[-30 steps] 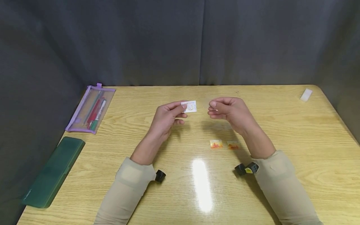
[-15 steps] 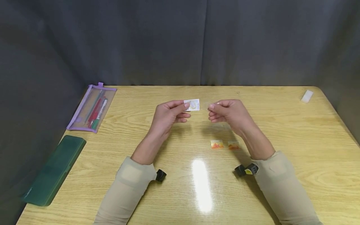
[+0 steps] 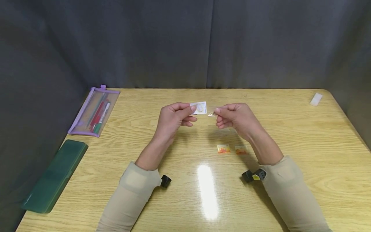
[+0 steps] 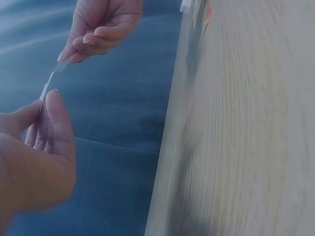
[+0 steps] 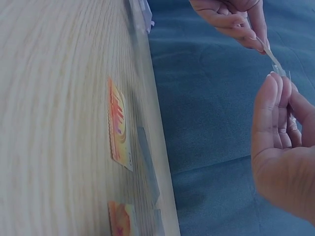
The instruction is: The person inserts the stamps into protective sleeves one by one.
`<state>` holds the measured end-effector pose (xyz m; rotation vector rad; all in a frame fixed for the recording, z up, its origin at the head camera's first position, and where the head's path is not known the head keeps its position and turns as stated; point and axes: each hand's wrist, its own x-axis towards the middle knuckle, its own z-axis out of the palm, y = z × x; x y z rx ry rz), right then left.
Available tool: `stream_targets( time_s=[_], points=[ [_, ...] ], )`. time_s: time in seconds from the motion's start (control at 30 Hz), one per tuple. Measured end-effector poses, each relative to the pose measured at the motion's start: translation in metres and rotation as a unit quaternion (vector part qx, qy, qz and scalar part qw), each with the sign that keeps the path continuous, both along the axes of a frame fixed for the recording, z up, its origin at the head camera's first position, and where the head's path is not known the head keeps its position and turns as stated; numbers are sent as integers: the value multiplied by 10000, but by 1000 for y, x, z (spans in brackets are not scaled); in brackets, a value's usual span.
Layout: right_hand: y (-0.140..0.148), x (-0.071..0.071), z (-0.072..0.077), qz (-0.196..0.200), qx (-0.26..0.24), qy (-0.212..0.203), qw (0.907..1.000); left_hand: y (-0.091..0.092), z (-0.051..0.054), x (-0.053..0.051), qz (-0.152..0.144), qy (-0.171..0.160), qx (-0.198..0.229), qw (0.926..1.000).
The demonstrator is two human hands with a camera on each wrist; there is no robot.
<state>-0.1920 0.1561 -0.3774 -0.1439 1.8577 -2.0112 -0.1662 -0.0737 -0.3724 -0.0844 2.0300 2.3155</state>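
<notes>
My left hand (image 3: 174, 120) pinches a small white stamp (image 3: 201, 108) with a pale yellow picture between thumb and forefinger. Facing it, my right hand (image 3: 236, 117) pinches a small clear plastic sleeve (image 3: 211, 113) that shows mainly by its glare. The sleeve's near end meets or almost meets the stamp's right edge; in the right wrist view the clear plastic (image 5: 278, 69) seems to overlap the white strip's end. Below the hands, two orange-and-yellow stamps lie on the table, a left one (image 3: 223, 149) and a right one (image 3: 241, 150), with toothed edges in the right wrist view.
Clear plastic pieces (image 5: 149, 167) lie on the table behind the orange stamps. At the left are a purple-edged mesh pouch (image 3: 79, 111) with pens and a green case (image 3: 55, 177). A white block (image 3: 316, 99) sits at the far right. A dark curtain (image 3: 145, 45) stands behind.
My left hand has moved slightly right with the white stamp, narrowing the gap to my right hand. Glare now shows on the clear sleeve beside the stamp. The orange stamps stay put.
</notes>
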Motion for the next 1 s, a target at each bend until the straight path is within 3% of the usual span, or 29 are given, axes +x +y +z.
stream_targets(
  time_s=[0.3,0.53,0.87,1.0],
  points=[
    [-1,0,-3,-39,-219,-135,9997,2,-1,1,-47,79,-164,9998],
    [-2,-1,-4,-90,-380,-169,9991,3,-2,1,110,251,-319,9991],
    [-3,-1,-5,-189,-299,-139,9993,4,-3,1,72,286,-338,9990],
    [-4,0,-5,-211,-342,-107,9991,4,-4,2,204,351,-310,9987]
  ],
)
